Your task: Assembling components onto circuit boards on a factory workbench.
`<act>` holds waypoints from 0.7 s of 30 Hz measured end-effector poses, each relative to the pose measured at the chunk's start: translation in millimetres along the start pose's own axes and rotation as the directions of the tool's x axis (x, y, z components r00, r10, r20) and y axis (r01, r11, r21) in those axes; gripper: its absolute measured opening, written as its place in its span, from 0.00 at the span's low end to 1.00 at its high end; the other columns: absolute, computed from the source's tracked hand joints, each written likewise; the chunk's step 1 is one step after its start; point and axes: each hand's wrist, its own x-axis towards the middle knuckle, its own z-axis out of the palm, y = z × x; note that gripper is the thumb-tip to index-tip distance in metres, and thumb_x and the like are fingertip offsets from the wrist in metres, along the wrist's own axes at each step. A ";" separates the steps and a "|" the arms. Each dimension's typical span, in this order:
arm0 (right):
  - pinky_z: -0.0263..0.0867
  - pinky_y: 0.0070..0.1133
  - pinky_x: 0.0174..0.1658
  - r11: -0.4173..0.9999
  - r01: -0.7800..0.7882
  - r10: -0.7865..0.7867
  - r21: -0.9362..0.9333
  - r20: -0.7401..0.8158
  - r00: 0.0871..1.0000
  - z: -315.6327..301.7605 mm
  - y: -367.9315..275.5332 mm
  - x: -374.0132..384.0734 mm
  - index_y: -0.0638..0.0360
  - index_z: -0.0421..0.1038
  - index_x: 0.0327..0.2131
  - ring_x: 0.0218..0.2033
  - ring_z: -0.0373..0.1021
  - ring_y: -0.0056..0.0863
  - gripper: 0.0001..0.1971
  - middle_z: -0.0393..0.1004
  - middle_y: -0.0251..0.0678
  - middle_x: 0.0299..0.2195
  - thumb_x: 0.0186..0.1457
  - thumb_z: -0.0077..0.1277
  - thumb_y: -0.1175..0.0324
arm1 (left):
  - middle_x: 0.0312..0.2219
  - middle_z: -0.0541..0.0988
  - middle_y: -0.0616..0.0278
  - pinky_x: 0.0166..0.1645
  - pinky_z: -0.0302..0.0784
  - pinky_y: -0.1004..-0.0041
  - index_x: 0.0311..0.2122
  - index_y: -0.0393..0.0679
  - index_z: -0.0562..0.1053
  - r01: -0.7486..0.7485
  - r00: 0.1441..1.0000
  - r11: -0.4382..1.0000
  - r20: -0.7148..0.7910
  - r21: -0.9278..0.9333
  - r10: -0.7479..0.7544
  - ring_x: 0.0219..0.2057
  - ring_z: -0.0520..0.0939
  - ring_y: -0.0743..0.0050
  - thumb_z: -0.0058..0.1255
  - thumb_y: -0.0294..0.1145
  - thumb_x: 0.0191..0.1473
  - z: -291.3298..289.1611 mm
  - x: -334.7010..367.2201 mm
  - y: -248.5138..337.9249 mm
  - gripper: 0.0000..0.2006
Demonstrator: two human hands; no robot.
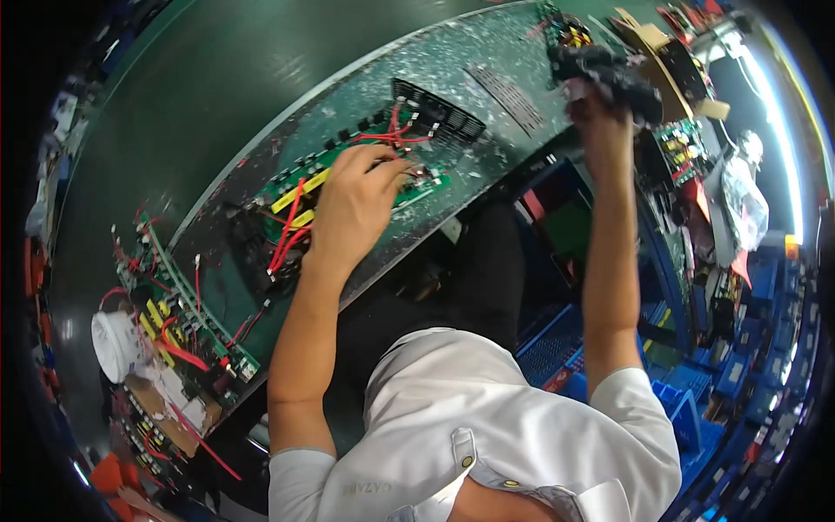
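Observation:
On the bench lies a green circuit board [426, 184] with yellow parts, black parts along its far edge and red wires [290, 226]. My left hand [355, 196] is over the middle of this board, fingers curled and pinched close to its right end. What the fingertips hold, if anything, is hidden. At the far right, my right hand [596, 113] is closed round a bulky black object [609, 76]. Motion smears both, so the object's kind cannot be made out. A black slotted panel [437, 110] lies just beyond the board, with more red wires beside it.
A flat slotted strip [504, 100] lies farther right on the scuffed green bench [374, 74]. More boards with red wires [178, 300] and a white round tub [115, 346] are at the left. Cardboard [648, 39] stands far right; blue bins [739, 348] line the right side.

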 end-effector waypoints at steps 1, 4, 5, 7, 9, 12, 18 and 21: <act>0.66 0.19 0.31 0.985 -0.105 0.102 0.136 0.026 0.994 -12.2 0.7 33.2 0.65 0.74 0.37 0.25 0.70 0.24 0.13 0.76 0.34 0.27 0.62 0.50 0.62 | 0.36 0.79 0.56 0.49 0.73 0.61 0.35 0.39 0.79 -0.021 1.000 0.999 -0.015 -0.044 0.020 0.42 0.78 0.54 0.58 0.23 0.46 -0.1 2.0 2.2 0.09; 0.65 0.21 0.34 0.973 0.065 -0.019 -0.220 0.207 0.978 -13.0 12.3 99.6 0.65 0.72 0.35 0.25 0.69 0.23 0.13 0.74 0.35 0.25 0.60 0.49 0.62 | 0.38 0.80 0.56 0.48 0.75 0.64 0.36 0.38 0.79 -0.017 0.995 0.992 -0.095 -0.129 0.005 0.43 0.79 0.56 0.60 0.22 0.45 -26.3 6.8 7.1 0.10; 0.66 0.23 0.36 0.920 0.147 -0.025 -0.364 0.319 0.948 -11.0 13.0 117.7 0.66 0.72 0.36 0.27 0.71 0.26 0.14 0.75 0.38 0.25 0.60 0.50 0.62 | 0.38 0.80 0.56 0.48 0.75 0.65 0.36 0.38 0.79 0.050 0.987 0.986 -0.140 -0.160 -0.073 0.42 0.80 0.56 0.60 0.22 0.45 -36.2 4.1 2.2 0.10; 0.67 0.33 0.42 0.761 0.336 -0.193 -0.555 0.301 0.934 -1.8 49.7 134.2 0.63 0.73 0.41 0.35 0.73 0.43 0.14 0.76 0.48 0.29 0.58 0.50 0.63 | 0.37 0.82 0.57 0.47 0.75 0.69 0.37 0.38 0.79 0.109 0.962 0.977 -0.227 -0.183 -0.150 0.40 0.82 0.61 0.61 0.23 0.48 -50.4 2.1 -14.1 0.09; 0.67 0.36 0.45 0.582 0.328 -0.282 -0.744 0.194 0.940 24.5 31.6 116.9 0.62 0.74 0.42 0.41 0.73 0.48 0.14 0.76 0.50 0.35 0.57 0.51 0.63 | 0.37 0.82 0.57 0.48 0.74 0.72 0.38 0.36 0.79 0.202 0.899 0.926 -0.314 -0.319 -0.305 0.40 0.81 0.67 0.60 0.22 0.49 -62.9 -14.0 -34.1 0.09; 0.68 0.33 0.45 0.799 0.289 -0.339 -0.527 0.003 0.941 32.1 20.5 85.0 0.61 0.76 0.40 0.41 0.74 0.45 0.13 0.77 0.47 0.37 0.56 0.52 0.64 | 0.36 0.81 0.57 0.48 0.73 0.74 0.38 0.33 0.78 0.179 0.880 0.883 -0.331 -0.434 -0.341 0.39 0.80 0.70 0.58 0.20 0.50 -60.3 -13.4 -33.8 0.08; 0.67 0.36 0.42 0.801 0.446 -0.383 -0.399 0.230 0.895 63.2 -6.3 17.3 0.63 0.75 0.35 0.38 0.71 0.48 0.11 0.73 0.47 0.33 0.56 0.54 0.64 | 0.38 0.81 0.55 0.45 0.75 0.71 0.38 0.36 0.78 0.342 0.919 0.904 -0.111 -0.256 -0.379 0.40 0.81 0.64 0.59 0.23 0.50 -55.8 -14.5 -15.1 0.09; 0.66 0.39 0.42 0.657 0.334 -0.140 -0.676 0.327 0.935 70.6 1.3 19.4 0.66 0.70 0.33 0.38 0.71 0.53 0.18 0.71 0.54 0.34 0.55 0.56 0.57 | 0.39 0.80 0.53 0.50 0.73 0.63 0.39 0.36 0.78 0.296 0.954 0.955 -0.035 -0.031 -0.297 0.43 0.78 0.54 0.63 0.30 0.47 -49.6 -11.1 -5.3 0.14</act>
